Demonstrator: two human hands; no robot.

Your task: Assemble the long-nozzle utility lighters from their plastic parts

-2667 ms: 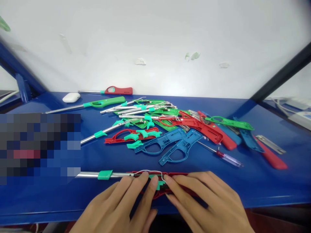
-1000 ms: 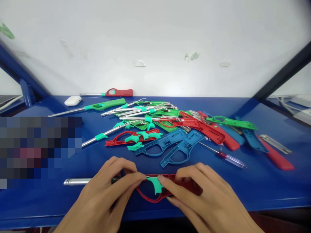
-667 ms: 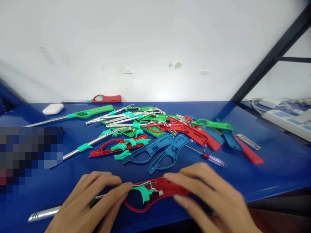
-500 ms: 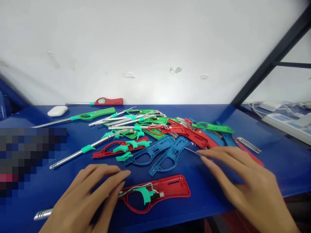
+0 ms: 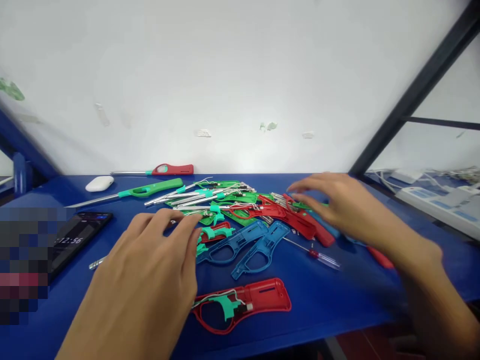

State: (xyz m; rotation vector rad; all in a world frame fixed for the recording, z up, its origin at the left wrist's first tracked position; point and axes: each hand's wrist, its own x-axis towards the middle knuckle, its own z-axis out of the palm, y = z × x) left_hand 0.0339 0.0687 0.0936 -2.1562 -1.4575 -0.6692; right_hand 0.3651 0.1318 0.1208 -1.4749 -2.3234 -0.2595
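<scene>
My left hand [image 5: 150, 270] is over the table's left half, fingers bent and slightly apart with nothing visible in them. Its fingertips are beside teal plastic triggers [image 5: 218, 232], and it covers much of a metal lighter tube. Below them lies an opened red lighter half [image 5: 268, 295] with a teal trigger and white wires. My right hand [image 5: 333, 200] reaches over the right side of the pile, thumb and fingers apart, near red lighter casings [image 5: 300, 220]. Whether its fingertips touch anything is unclear. A screwdriver [image 5: 324, 258] with a clear and red handle lies below it.
Two blue casing halves [image 5: 258, 250] lie mid-table. Behind are a closed green lighter [image 5: 157, 187], a red lighter [image 5: 178, 170] and a white earbud case [image 5: 99, 183]. A phone [image 5: 80, 235] lies left; a power strip [image 5: 435, 200] is beyond the black post [image 5: 397, 90].
My right hand has let go of the screwdriver and moved up to the pile. My left hand has moved away from the red lighter half towards the teal triggers. The view has shifted slightly.
</scene>
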